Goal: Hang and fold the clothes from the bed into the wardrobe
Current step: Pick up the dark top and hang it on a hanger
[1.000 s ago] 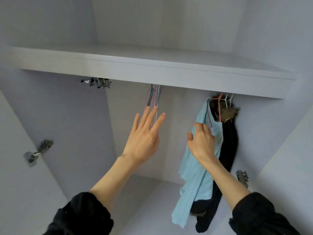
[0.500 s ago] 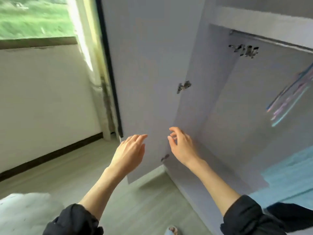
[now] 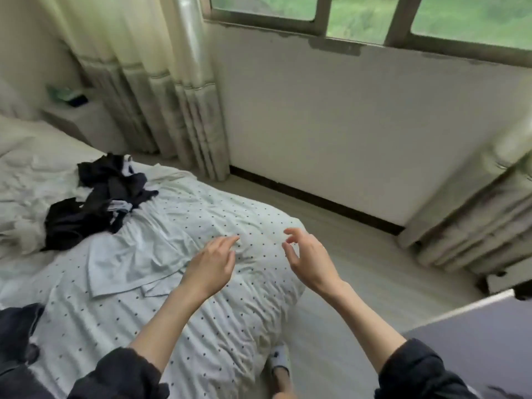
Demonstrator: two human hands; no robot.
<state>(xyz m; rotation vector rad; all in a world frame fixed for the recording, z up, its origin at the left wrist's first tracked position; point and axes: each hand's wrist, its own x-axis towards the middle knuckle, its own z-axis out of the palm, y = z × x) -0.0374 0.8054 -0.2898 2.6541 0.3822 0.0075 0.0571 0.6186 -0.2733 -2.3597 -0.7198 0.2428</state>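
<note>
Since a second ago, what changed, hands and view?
The view swung from the wardrobe interior, past its door, round to the bed. The right hand let go of the hanging light blue garment; the left hand dropped from the hangers. Both now hover empty over the duvet, near the pale shirt and dark clothes. Unchanged: fingers relaxed.

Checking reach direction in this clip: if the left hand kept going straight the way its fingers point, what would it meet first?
Most likely the dotted duvet on the bed: the left hand hovers above it, fingers pointing forward and slightly down. Depth is unclear. The dark clothes lie off to its left.
</note>
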